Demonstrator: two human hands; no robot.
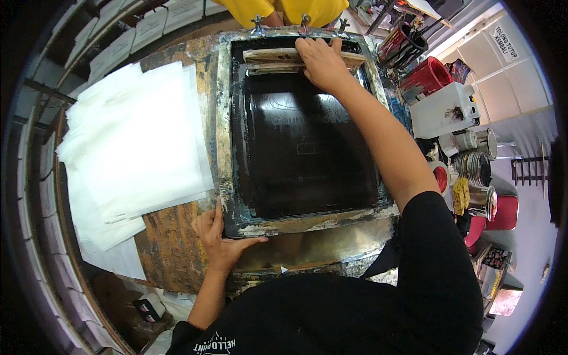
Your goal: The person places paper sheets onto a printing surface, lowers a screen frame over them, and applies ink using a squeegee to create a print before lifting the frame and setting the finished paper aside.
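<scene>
A wooden-framed printing screen (223,136) lies in front of me, its dark mesh coated with glossy black ink (307,171). Across the far end of the mesh rests a squeegee (263,56) with a long wooden handle. My right hand (322,64) is closed over that handle, right of its middle, and the arm reaches over the screen's right side. At the near left corner of the frame, my left hand (220,239) is braced with forefinger and thumb spread along the two edges; its other fingers are bent.
White sheets (142,142) lie in an uneven pile left of the screen on the stained board (171,248). Clamps (257,25) line the far edge, where a person in yellow (313,10) stands. Tins, a red bucket (435,72) and a white jerrycan (444,109) crowd the right.
</scene>
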